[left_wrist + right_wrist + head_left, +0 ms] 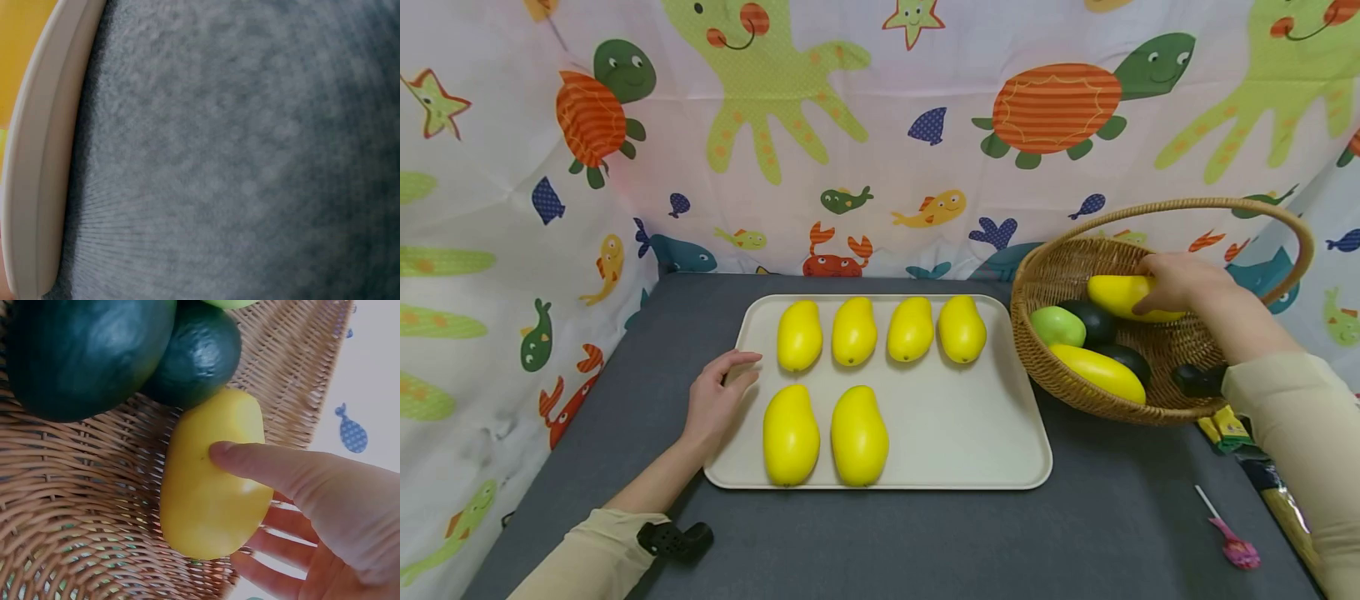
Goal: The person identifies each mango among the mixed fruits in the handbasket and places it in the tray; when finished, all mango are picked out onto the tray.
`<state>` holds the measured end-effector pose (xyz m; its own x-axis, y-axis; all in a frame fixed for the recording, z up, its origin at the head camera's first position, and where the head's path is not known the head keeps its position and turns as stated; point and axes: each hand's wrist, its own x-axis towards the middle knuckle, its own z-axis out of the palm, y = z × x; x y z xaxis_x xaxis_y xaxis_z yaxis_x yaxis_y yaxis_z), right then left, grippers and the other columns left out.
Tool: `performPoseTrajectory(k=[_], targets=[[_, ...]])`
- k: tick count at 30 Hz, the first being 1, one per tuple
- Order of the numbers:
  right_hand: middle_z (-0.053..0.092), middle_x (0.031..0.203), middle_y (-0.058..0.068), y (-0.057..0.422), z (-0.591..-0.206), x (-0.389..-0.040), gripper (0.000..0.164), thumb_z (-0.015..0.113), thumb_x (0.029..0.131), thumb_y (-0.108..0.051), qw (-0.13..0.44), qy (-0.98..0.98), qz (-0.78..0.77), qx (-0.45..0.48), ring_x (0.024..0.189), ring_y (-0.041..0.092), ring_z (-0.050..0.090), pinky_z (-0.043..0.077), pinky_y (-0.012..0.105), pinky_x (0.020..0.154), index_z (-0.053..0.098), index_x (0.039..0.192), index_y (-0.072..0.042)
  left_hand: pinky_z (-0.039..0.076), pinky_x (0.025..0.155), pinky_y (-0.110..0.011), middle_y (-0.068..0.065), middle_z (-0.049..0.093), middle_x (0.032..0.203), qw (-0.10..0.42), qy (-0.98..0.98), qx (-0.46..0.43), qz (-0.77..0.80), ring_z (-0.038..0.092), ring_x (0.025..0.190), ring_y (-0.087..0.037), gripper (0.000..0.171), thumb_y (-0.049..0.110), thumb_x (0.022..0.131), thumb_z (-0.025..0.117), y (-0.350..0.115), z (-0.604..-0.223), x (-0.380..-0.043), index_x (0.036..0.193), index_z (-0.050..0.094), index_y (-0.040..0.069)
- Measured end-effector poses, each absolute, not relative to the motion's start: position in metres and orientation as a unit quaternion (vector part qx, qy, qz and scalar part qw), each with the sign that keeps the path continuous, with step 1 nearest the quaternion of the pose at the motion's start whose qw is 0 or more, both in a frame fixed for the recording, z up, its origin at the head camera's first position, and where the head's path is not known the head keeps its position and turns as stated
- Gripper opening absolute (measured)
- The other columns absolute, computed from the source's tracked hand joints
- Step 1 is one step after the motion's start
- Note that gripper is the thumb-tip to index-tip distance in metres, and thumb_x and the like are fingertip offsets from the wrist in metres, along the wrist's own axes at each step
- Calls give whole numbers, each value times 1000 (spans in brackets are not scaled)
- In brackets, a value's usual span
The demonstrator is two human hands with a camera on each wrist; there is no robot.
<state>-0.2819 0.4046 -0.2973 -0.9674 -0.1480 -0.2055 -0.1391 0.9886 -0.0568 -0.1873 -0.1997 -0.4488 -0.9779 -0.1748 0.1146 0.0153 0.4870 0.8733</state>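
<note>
My right hand (1183, 287) reaches into a wicker basket (1187, 400) and holds a yellow mango (206, 494). The right wrist view shows the thumb pressed on its near side and the other fingers behind it. Around it in the basket lie another mango (1097, 374), a green apple (1057, 326) and two dark green avocados (87, 356). My left hand (718, 398) rests by the left rim of a cream tray (955, 425), its fingers loosely bent and holding nothing. On the tray, several mangoes (853, 332) form a back row and two mangoes (860, 435) stand in front.
The basket's tall handle (1210, 202) arches above my right arm. To the right lie a pink lollipop (1240, 552) and yellow packets (1227, 429). A curtain (880, 100) printed with sea animals hangs behind and left of the grey table (880, 542).
</note>
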Motion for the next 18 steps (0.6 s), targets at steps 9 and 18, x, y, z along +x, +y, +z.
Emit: performPoseTrajectory(k=[9, 18], targets=[[52, 118, 38, 400, -273, -258, 83, 70, 84, -52, 93, 992, -62, -63, 100, 48, 53, 46, 60, 78, 47, 125, 16, 30, 111, -47, -11, 55, 137, 96, -857, 40, -505, 44, 133, -26, 26, 15, 91, 65, -200, -449, -188, 116, 70, 10], [46, 133, 33, 374, -271, -212, 80, 56, 94, -53, 170, 954, -243, -32, 97, 31, 64, 56, 46, 80, 34, 141, 7, 30, 111, -47, -10, 56, 137, 95, -858, 40, -504, 44, 133, -26, 26, 16, 91, 66, -200, -449, -188, 116, 70, 11]])
